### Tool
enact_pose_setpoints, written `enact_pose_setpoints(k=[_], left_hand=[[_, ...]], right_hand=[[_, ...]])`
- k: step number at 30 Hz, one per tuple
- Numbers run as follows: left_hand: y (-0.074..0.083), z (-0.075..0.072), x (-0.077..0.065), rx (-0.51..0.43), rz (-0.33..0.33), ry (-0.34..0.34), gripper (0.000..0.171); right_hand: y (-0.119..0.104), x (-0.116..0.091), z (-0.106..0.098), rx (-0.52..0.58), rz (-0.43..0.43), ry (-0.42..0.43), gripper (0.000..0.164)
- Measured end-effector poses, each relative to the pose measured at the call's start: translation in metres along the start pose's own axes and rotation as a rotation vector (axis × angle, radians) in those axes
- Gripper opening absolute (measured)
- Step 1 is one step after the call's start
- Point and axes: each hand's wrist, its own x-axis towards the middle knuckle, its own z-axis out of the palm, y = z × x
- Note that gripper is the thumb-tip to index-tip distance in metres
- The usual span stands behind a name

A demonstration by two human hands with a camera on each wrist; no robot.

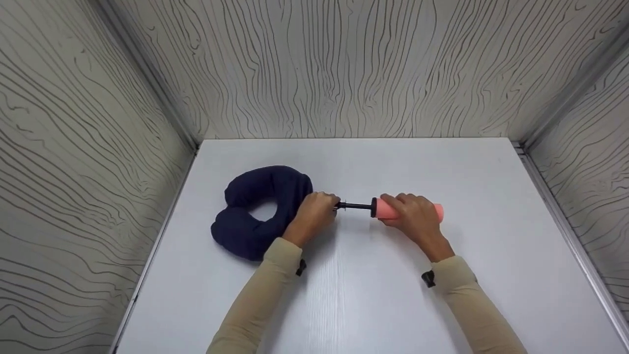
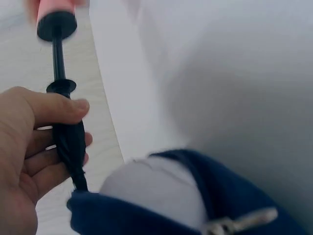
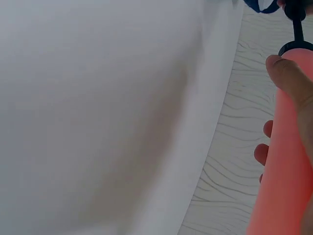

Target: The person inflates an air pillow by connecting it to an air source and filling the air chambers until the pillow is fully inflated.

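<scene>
A navy U-shaped neck pillow point(image 1: 250, 241) lies at the left on the white table. Its unzipped cover shows a pale inner part point(image 2: 154, 188) and a zipper pull point(image 2: 249, 220) in the left wrist view. Beside the pillow, my left hand point(image 1: 317, 211) grips the black tapered end point(image 2: 71, 147) of a hand pump, thumb on top and fingers curled beneath. That end reaches the pillow's edge. My right hand point(image 1: 415, 216) is wrapped around the pump's pink barrel point(image 3: 283, 166). A black rod point(image 1: 357, 206) shows between the two hands.
The white table point(image 1: 373, 295) is bounded by wood-grain patterned walls point(image 1: 344, 69) at the back and both sides. Metal strips point(image 1: 572, 241) run along its side edges. Small black devices point(image 1: 428, 279) sit at both sleeve cuffs.
</scene>
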Motion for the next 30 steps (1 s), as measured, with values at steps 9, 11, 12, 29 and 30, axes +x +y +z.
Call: enact_pose_setpoints(k=[9, 11, 12, 29, 30], left_hand=[[0.009, 0.014, 0.005, 0.075, 0.013, 0.036, 0.007], [0.009, 0.015, 0.005, 0.069, 0.017, 0.033, 0.007], [0.014, 0.005, 0.005, 0.065, 0.014, 0.023, 0.006], [-0.004, -0.001, 0.000, -0.019, 0.040, 0.078, 0.005], [-0.005, -0.002, 0.000, -0.022, 0.042, 0.079, 0.005]], right_hand=[[-0.032, 0.019, 0.017, -0.030, 0.005, -0.006, 0.058], [-0.036, 0.021, 0.018, -0.032, 0.001, -0.017, 0.058], [-0.038, 0.022, 0.019, -0.033, -0.001, -0.020, 0.058], [-0.008, 0.010, 0.000, -0.013, -0.009, -0.018, 0.064], [-0.005, 0.008, -0.002, -0.010, -0.005, -0.019, 0.064]])
